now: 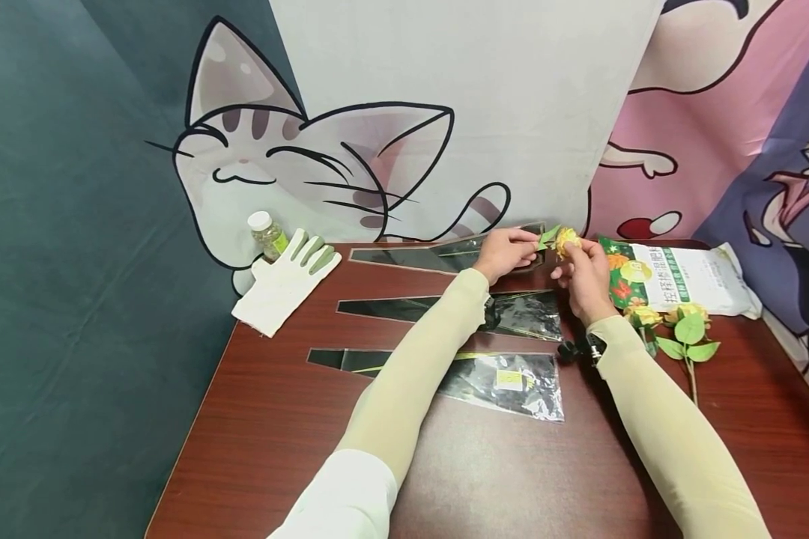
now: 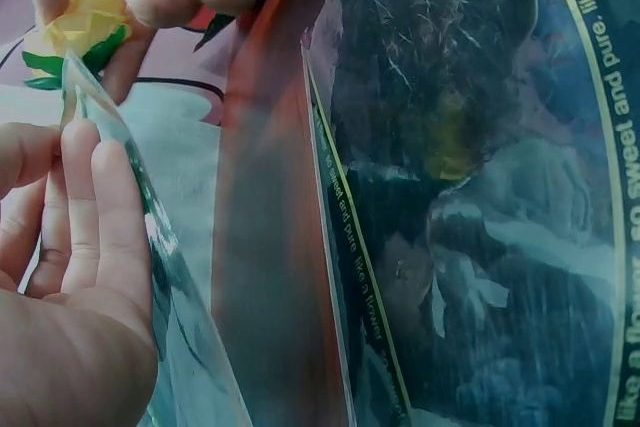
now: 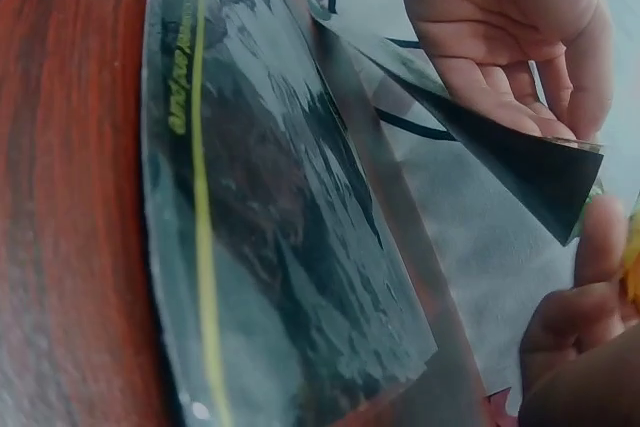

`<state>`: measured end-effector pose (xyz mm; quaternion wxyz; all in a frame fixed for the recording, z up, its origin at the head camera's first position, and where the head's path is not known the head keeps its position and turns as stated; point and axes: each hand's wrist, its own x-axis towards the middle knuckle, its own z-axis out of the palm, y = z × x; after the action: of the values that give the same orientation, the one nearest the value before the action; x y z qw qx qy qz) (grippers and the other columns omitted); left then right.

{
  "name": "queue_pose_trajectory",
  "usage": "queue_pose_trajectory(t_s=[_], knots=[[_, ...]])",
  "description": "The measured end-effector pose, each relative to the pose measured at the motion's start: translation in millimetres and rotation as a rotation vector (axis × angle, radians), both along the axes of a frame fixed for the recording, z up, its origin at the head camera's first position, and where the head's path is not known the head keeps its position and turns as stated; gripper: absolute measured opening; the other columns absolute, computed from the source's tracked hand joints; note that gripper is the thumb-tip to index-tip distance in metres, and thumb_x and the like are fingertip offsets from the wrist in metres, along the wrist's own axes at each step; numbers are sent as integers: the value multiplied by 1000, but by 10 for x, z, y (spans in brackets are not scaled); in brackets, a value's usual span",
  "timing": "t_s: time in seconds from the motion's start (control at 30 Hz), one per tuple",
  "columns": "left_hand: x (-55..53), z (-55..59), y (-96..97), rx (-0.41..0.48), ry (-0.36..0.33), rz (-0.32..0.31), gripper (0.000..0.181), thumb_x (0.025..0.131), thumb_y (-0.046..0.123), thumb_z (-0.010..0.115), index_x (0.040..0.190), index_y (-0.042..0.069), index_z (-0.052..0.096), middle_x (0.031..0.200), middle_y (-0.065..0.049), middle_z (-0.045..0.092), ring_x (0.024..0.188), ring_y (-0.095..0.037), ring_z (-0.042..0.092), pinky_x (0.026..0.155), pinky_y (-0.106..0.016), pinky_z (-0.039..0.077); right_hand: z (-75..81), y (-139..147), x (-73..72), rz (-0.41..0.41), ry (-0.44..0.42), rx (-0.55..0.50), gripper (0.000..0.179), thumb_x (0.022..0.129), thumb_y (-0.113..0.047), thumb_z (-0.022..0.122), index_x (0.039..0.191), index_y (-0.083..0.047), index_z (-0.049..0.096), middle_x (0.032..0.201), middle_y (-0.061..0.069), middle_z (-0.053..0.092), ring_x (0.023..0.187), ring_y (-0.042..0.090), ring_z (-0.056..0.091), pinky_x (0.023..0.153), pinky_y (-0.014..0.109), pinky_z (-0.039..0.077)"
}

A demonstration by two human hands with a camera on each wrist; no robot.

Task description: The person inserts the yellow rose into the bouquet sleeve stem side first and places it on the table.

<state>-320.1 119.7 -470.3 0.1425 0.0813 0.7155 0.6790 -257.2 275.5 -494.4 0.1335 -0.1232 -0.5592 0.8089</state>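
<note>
At the back of the table, my left hand [image 1: 505, 254] pinches the mouth edge of a tapered clear-and-black flower sleeve [image 1: 404, 258], lifted off the table at that end. My right hand [image 1: 588, 283] pinches a yellow rose [image 1: 568, 242] just under its bloom, right at the sleeve's mouth. Green leaves show beside the bloom; in the left wrist view the rose [image 2: 88, 22] stands at the tip of the raised sleeve [image 2: 165, 247]. Its stem is mostly hidden. Two more sleeves lie flat nearer me, a middle one [image 1: 529, 308] and a front one [image 1: 542, 389].
To the right lies a green-and-white printed bag [image 1: 694, 277], with more yellow roses [image 1: 689, 333] in front of it. A white glove [image 1: 286, 288] and a small white-capped jar [image 1: 267, 233] are at the back left. A printed cloth hangs behind the table [image 1: 243, 442].
</note>
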Motion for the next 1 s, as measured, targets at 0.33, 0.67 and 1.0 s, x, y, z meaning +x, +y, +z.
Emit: queue_pose_trajectory(t_s=[0.33,0.67,1.0], knots=[[-26,-13,12,40,-12,-2,14,98,4,75,109,3,82,94,-4,79,65,-5,71,69,-22,66,-26,10,3,31,76,-85,22,105,-22,68,116,-12,52,82,3,76,43,9,57,38,18,39],[11,-36,40,5,-18,-21,13,97,5,77,108,5,83,93,-4,80,67,-7,73,68,-22,66,-44,36,-23,40,28,-90,27,101,-21,74,115,-12,52,85,2,76,47,7,56,40,18,43],[50,-40,57,-36,-23,-18,10,96,6,78,104,4,83,90,-6,80,67,-8,73,66,-21,65,-27,35,-47,55,26,-208,25,101,-19,74,116,-9,57,82,3,78,38,6,46,36,19,38]])
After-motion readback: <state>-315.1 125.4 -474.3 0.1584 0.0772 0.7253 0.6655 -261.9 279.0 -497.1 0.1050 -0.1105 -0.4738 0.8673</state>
